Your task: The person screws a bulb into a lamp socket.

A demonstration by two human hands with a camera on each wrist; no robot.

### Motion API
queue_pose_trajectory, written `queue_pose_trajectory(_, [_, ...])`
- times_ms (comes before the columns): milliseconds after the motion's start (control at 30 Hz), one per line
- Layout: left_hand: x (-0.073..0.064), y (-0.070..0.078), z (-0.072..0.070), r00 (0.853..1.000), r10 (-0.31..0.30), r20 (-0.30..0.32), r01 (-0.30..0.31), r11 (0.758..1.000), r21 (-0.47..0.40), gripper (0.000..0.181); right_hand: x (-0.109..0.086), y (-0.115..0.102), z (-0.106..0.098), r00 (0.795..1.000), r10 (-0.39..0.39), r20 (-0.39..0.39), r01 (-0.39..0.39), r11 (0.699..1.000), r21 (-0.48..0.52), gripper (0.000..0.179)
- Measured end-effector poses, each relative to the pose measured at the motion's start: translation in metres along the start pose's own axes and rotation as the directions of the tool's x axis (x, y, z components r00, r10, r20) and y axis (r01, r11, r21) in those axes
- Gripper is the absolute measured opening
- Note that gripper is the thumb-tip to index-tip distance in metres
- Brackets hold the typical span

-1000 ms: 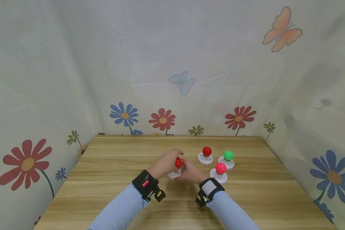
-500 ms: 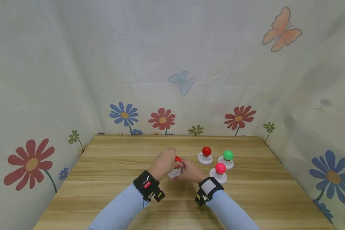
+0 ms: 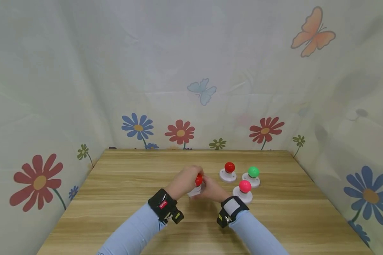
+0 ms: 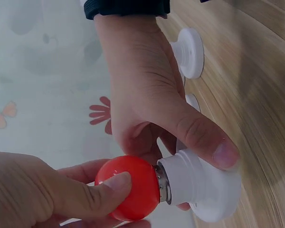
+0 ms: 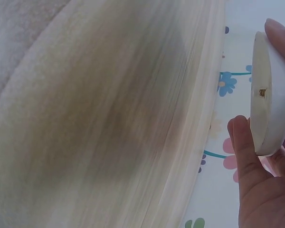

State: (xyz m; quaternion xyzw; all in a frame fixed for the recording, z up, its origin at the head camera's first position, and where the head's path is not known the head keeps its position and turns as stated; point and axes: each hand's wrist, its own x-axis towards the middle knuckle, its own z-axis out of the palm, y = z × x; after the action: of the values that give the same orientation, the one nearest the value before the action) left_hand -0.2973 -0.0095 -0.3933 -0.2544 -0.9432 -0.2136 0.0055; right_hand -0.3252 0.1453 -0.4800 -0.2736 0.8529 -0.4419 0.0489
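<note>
A round red light bulb [image 4: 133,187] with a metal screw base sits at the mouth of a white round lamp socket [image 4: 183,178]. A ring of its metal thread shows between bulb and socket. My left hand [image 3: 183,182] pinches the bulb, its thumb [image 4: 118,181] lying across the red globe. From the other side my right hand [image 3: 213,191] grips the socket, its thumb [image 4: 225,153] on the socket's wide base. In the right wrist view the flat underside of the socket [image 5: 260,95] faces the camera, held above the table between thumb and fingers.
To the right on the wooden table [image 3: 121,177] stand three white sockets with bulbs: a red bulb [image 3: 229,167], a green bulb [image 3: 253,172] and a pink bulb [image 3: 245,186]. A flower-printed curtain [image 3: 166,71] hangs round the back and sides.
My left fingers shifted left and over the bulb, then moved back right, with more of the red globe showing now. My right hand keeps its grip on the socket in nearly the same place.
</note>
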Motion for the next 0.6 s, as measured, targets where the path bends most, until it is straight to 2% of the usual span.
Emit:
queue_pose_trajectory(100, [-0.001, 0.000, 0.000, 0.999, -0.041, -0.011, 0.041, 0.999, -0.018, 0.045, -0.001, -0.002, -0.001, 1.000, 0.015, 0.002, -0.015, 1.000, 0.001, 0.074])
queue_pose_trajectory(233, [-0.001, -0.001, 0.005, 0.990, -0.127, -0.058, 0.130, 0.990, 0.045, 0.061, -0.002, -0.001, -0.001, 1.000, -0.024, -0.010, 0.024, 0.999, -0.022, 0.069])
queue_pose_trajectory(367, [-0.002, -0.002, 0.009, 0.982, -0.163, -0.097, 0.175, 0.976, 0.130, 0.063, -0.003, 0.000, 0.000, 0.999, -0.047, -0.022, 0.046, 0.998, -0.041, 0.067])
queue_pose_trajectory(467, [-0.002, -0.001, 0.010, 0.982, -0.154, -0.109, 0.171, 0.971, 0.169, 0.060, -0.003, 0.000, 0.000, 0.999, -0.042, -0.017, 0.041, 0.999, -0.031, 0.067])
queue_pose_trajectory(600, [-0.001, 0.001, 0.008, 0.989, -0.102, -0.105, 0.119, 0.978, 0.173, 0.050, -0.002, 0.001, -0.001, 0.999, -0.043, -0.016, 0.043, 0.999, -0.015, 0.068])
